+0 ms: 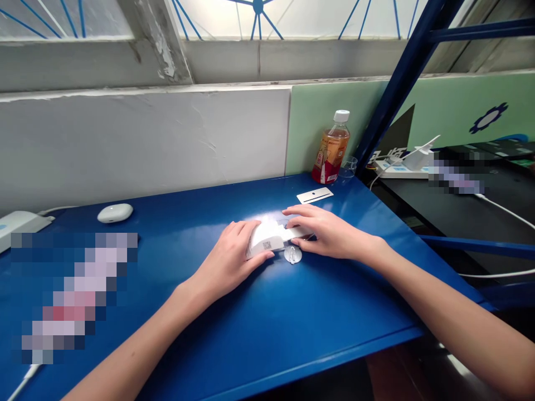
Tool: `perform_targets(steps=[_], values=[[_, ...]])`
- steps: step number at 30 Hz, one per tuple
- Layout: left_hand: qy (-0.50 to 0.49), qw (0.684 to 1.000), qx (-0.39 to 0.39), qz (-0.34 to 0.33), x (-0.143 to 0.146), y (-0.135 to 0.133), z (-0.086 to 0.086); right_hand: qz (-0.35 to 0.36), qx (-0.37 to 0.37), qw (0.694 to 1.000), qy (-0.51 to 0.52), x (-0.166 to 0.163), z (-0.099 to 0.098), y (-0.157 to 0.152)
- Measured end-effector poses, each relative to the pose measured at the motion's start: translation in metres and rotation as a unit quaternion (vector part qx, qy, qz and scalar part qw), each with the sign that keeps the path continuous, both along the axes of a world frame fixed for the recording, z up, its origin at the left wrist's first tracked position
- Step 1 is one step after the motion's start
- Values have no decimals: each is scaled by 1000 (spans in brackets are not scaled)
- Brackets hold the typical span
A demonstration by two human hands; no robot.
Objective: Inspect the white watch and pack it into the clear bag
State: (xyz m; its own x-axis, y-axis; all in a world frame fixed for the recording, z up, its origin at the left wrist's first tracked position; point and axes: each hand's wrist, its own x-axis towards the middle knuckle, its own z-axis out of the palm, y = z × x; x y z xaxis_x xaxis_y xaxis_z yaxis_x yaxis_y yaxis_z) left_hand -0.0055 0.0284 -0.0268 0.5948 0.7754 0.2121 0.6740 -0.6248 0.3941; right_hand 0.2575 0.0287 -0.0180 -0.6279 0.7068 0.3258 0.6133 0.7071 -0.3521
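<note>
A glossy white object [267, 236] with a small printed square code lies between my two hands over the blue desk. Its left part is broad and rounded, and a narrower white piece sticks out to the right; its exact kind I cannot make out. My left hand [234, 250] is closed around the left end, thumb along the front edge. At the right, my right hand [321, 231] grips the narrower piece between thumb and fingers. Just below the right fingertips is a small clear round disc [293, 254]. Glare washes out the object's top.
Behind my right hand lies a white card [315, 195]. A drink bottle [332, 147] stands near the back corner, beside a clear ring [348, 166]. At left are a white earbud case [115, 213], a power strip [25, 225] and a blurred-out phone-like item [79, 295] with a cable.
</note>
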Motion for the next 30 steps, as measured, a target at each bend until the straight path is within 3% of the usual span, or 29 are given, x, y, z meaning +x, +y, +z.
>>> perform_targets(steps=[8,15,17,21,25,27,30], values=[[-12,1000,5,28,-4,4,5,-64,-29,997,-19,16,17,4],[-28,999,-4,38,-6,5,6,-111,-5,982,154,17,18,7],[-25,999,-11,32,-6,4,6,-150,-10,957,248,18,18,8],[-9,998,-44,-32,-4,-3,9,-210,-58,874,435,21,19,14],[-13,995,-54,-87,2,-13,13,-167,-204,792,550,21,19,20],[-10,996,-42,-83,3,-15,13,-138,-262,757,583,20,19,21],[-3,998,-9,-56,3,-13,9,-119,-301,731,601,18,20,21]])
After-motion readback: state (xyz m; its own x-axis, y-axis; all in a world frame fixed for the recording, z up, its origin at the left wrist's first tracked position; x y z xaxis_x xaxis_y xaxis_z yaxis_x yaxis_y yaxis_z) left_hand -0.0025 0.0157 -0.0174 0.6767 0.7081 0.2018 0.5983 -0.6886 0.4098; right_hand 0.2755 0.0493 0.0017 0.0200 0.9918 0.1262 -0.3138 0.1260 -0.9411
